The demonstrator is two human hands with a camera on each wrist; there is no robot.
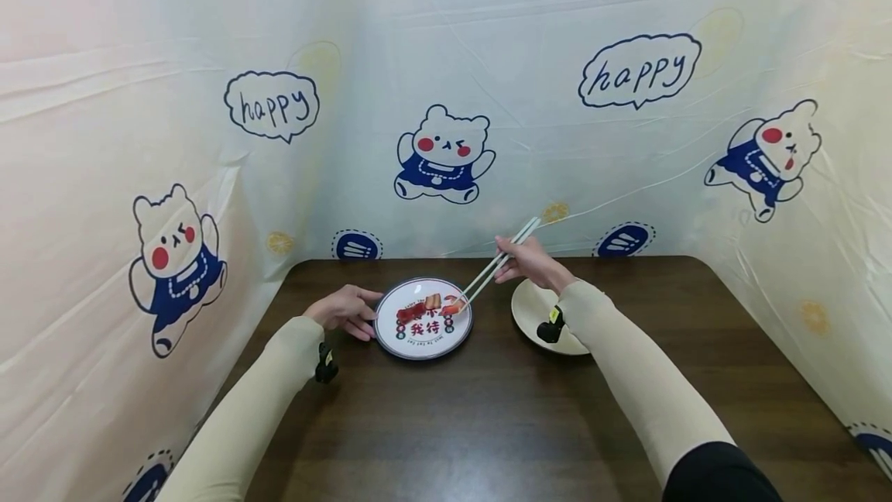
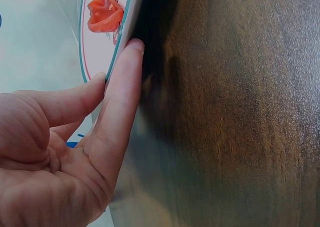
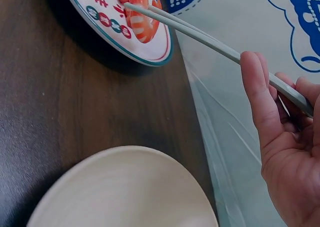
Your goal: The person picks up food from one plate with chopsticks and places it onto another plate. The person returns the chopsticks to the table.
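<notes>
My left hand (image 1: 344, 311) pinches the left rim of a white plate (image 1: 418, 347) with a dark rim and red writing. In the left wrist view the thumb lies on the rim and a finger reaches under it. On the plate are a shiny red food piece (image 2: 105, 14), a small tan-and-red piece (image 1: 433, 301) and an orange-striped shrimp (image 3: 143, 27). My right hand (image 1: 530, 262) grips a pair of pale green chopsticks (image 3: 210, 43). Their tips are at the shrimp; whether they clamp it I cannot tell.
A cream plate or shallow bowl (image 3: 125, 187) stands on the dark wooden table (image 1: 446, 424), below my right wrist and partly hidden by it. Behind the table and along its sides hangs a pale curtain (image 1: 536, 138) printed with bears.
</notes>
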